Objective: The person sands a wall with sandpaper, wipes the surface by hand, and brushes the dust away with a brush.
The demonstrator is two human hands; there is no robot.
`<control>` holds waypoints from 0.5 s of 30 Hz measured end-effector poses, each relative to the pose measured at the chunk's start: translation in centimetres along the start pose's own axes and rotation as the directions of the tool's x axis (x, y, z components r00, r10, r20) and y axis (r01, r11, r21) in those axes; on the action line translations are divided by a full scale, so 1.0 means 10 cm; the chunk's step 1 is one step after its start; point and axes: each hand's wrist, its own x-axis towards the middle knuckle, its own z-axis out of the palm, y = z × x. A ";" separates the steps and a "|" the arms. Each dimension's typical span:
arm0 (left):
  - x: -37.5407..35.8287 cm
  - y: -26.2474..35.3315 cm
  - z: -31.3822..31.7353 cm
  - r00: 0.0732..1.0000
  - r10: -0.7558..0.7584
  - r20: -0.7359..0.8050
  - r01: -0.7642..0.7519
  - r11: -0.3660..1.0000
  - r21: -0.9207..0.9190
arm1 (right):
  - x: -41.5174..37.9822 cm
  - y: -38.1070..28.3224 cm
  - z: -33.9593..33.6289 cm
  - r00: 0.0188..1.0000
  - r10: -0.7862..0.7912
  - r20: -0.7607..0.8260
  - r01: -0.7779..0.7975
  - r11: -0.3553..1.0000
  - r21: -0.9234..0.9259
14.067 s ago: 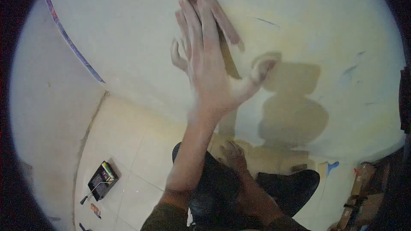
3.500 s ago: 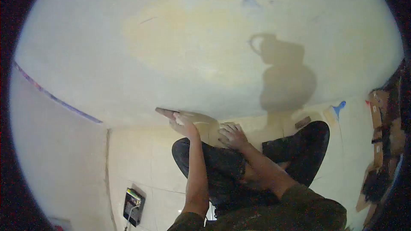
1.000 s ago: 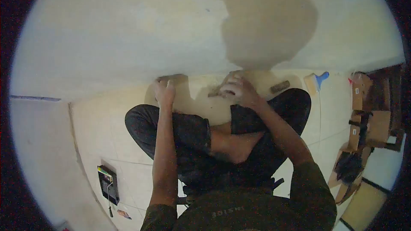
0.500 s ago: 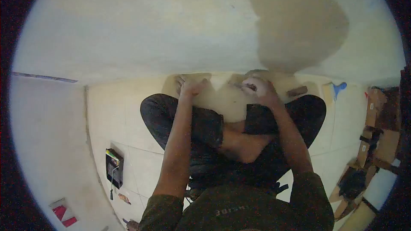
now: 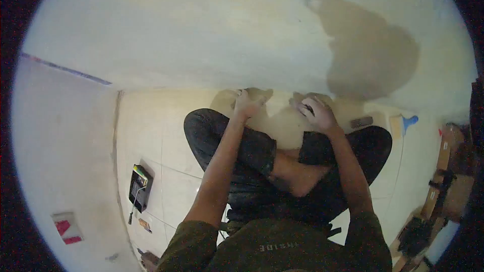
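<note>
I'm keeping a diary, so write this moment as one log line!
left hand: near pale wall, grip unclear | right hand: likewise | brown rectangular block: on cream tiled floor

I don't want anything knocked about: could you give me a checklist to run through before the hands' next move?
1. Left hand near the foot of the wall: ok.
2. What the left hand holds: cannot tell, too blurred.
3. What the right hand holds: cannot tell, too unclear.
4. Brown block well away from the right knee: not ok, close beside it.
5. Blue-handled tool apart from both hands: ok.
6. Black tray apart from the left knee: ok.
</note>
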 end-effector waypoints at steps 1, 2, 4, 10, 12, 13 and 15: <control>0.03 -0.03 -0.10 0.999 0.031 0.021 -0.030 0.998 -0.050 | 0.06 -0.03 0.03 1.000 0.006 -0.009 -0.006 1.000 0.022; 0.01 -0.07 -0.17 0.999 0.030 -0.044 -0.030 1.000 0.005 | 0.09 -0.07 0.04 0.999 0.049 0.013 -0.049 0.998 0.046; -0.23 0.19 -0.31 0.985 0.033 -0.167 -0.013 0.993 0.120 | 0.11 -0.09 0.01 0.989 0.138 0.060 -0.143 0.986 0.088; -0.37 0.06 -0.80 0.854 -0.167 -0.493 -0.003 0.946 -0.325 | 0.42 -0.06 0.57 0.999 -0.023 -0.027 0.034 0.849 0.528; -0.20 -0.11 -0.78 0.781 -0.153 -0.606 -0.087 0.934 -0.347 | 0.57 0.03 0.76 0.997 -0.079 0.024 0.030 0.623 0.782; -0.15 -0.17 -0.78 0.744 -0.145 -0.652 -0.126 0.928 -0.350 | 0.60 0.11 0.82 0.991 -0.101 0.088 -0.013 0.584 0.812; -0.12 -0.23 -0.79 0.785 -0.013 -0.619 -0.295 0.872 -0.391 | 0.59 0.16 0.90 0.981 -0.146 0.129 0.005 0.679 0.734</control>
